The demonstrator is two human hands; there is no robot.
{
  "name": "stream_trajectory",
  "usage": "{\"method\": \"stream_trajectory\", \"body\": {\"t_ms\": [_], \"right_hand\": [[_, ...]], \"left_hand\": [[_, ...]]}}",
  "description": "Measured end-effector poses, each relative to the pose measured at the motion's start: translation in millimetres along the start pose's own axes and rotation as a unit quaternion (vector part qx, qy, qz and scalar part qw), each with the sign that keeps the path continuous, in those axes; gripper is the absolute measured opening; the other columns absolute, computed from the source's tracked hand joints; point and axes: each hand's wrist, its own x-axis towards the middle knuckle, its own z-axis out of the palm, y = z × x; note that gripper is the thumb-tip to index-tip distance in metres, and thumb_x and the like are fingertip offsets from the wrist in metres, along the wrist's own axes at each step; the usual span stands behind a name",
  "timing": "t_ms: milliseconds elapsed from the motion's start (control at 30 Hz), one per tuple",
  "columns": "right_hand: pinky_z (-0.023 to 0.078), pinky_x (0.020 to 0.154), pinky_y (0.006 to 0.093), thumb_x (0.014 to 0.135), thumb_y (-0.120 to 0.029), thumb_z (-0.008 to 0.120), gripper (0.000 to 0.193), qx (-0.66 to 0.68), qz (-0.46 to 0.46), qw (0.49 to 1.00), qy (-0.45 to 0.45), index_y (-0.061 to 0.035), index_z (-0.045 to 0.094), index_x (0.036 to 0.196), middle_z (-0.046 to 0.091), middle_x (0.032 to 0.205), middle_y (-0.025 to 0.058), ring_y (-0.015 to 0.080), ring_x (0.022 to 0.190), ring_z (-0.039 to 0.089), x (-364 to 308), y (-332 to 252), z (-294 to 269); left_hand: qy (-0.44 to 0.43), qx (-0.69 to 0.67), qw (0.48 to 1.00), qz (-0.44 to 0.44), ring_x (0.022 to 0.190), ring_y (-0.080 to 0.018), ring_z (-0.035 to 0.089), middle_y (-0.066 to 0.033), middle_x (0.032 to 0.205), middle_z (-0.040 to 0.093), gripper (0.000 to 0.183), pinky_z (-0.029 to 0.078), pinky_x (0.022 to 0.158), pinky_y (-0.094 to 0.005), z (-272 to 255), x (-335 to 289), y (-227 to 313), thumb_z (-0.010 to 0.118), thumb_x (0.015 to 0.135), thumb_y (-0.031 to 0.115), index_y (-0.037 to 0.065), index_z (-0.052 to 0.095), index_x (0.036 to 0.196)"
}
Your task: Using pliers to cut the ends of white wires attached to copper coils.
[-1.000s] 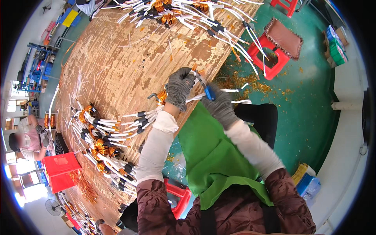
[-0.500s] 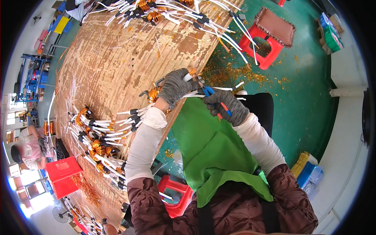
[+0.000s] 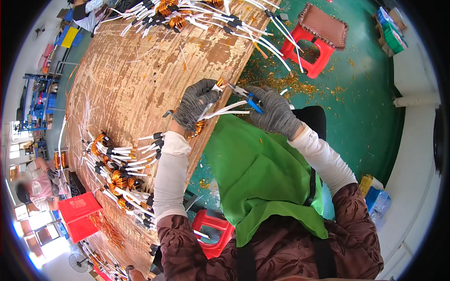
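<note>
The left forearm, in a white sleeve cover (image 3: 169,187), rises almost upright from the lower middle of the frame, and the left hand (image 3: 196,104), in a grey glove, bends at the wrist toward the right, over the edge of the worktop (image 3: 140,75). Its grip is closed, fingers curled around a white wire (image 3: 216,88) whose copper end (image 3: 221,82) sticks out at the upper centre of the frame. The right forearm slants up and leftward from the lower right, and the right hand (image 3: 272,110), gloved alike, sits just right of centre with its back mostly up. Its grip is wrapped around the blue handles of the pliers (image 3: 247,98), whose metal nose points up and left to just beside the copper end; whether the nose touches it, and how far the jaws stand apart, cannot be told. Below the left hand, partly hidden by it, a copper coil (image 3: 198,128) lies near the worktop's edge, and white leads (image 3: 230,111) run rightward beneath the pliers. A green apron (image 3: 262,173) spreads below the hands. More coils (image 3: 117,180) lie at the left of the frame, and another heap (image 3: 177,22) at the top.
</note>
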Motion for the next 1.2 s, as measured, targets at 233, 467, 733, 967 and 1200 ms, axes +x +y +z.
{"method": "stream_trajectory", "body": {"t_ms": [233, 467, 733, 967, 1200], "right_hand": [[0.046, 0.075, 0.0439, 0.068, -0.021, 0.064, 0.052, -0.069, -0.022, 0.995, -0.072, -0.0105, 0.053, 0.119, 0.057, 0.091, 0.0217, 0.0363, 0.086, 0.057, 19.4, -1.7, -1.0], [0.047, 0.075, 0.0436, 0.068, -0.023, 0.064, 0.048, -0.042, 0.036, 0.989, -0.136, -0.0082, 0.056, 0.114, 0.058, 0.091, 0.0220, 0.0362, 0.086, 0.058, 27.4, -18.9, -10.5], [0.046, 0.078, 0.0430, 0.067, -0.024, 0.066, 0.048, -0.100, 0.026, 0.990, -0.091, -0.0069, 0.056, 0.111, 0.056, 0.092, 0.0211, 0.0373, 0.089, 0.055, 28.2, -12.8, -1.0], [0.041, 0.087, 0.0439, 0.061, -0.024, 0.070, 0.059, -0.185, -0.132, 0.973, -0.049, -0.0101, 0.053, 0.116, 0.054, 0.101, 0.0179, 0.0360, 0.097, 0.051, 39.3, 12.4, -3.7], [0.040, 0.085, 0.0443, 0.060, -0.016, 0.067, 0.065, -0.205, -0.298, 0.932, -0.031, -0.0114, 0.050, 0.122, 0.053, 0.098, 0.0130, 0.0335, 0.094, 0.050, 67.8, 32.4, -8.9]], "left_hand": [[0.021, 0.015, 0.999, 0.021, 0.080, -0.0131, 0.058, -0.0063, 0.091, 0.063, 0.031, 0.047, 0.075, -0.0256, 2.7, -1.5, 1.7, 0.062, 0.079, 0.014, -0.001, 0.058, 0.105], [0.046, -0.010, 0.999, 0.010, 0.075, -0.0120, 0.056, -0.0053, 0.084, 0.061, 0.027, 0.046, 0.071, -0.0252, 5.3, -3.0, 2.8, 0.060, 0.084, 0.017, -0.002, 0.059, 0.102], [0.055, -0.040, 0.998, 0.014, 0.074, -0.0117, 0.055, -0.0051, 0.083, 0.061, 0.025, 0.045, 0.070, -0.0249, 5.3, 1.3, -3.2, 0.059, 0.085, 0.015, -0.003, 0.059, 0.102], [0.054, -0.090, 0.994, 0.015, 0.081, -0.0154, 0.061, -0.0096, 0.088, 0.064, 0.021, 0.051, 0.073, -0.0265, 2.3, -1.8, -2.3, 0.057, 0.082, 0.003, -0.005, 0.059, 0.102], [0.041, -0.073, 0.996, 0.001, 0.078, -0.0152, 0.061, -0.0102, 0.086, 0.064, 0.020, 0.052, 0.071, -0.0266, 2.6, -2.9, 5.1, 0.058, 0.081, 0.001, -0.005, 0.060, 0.099]]}}
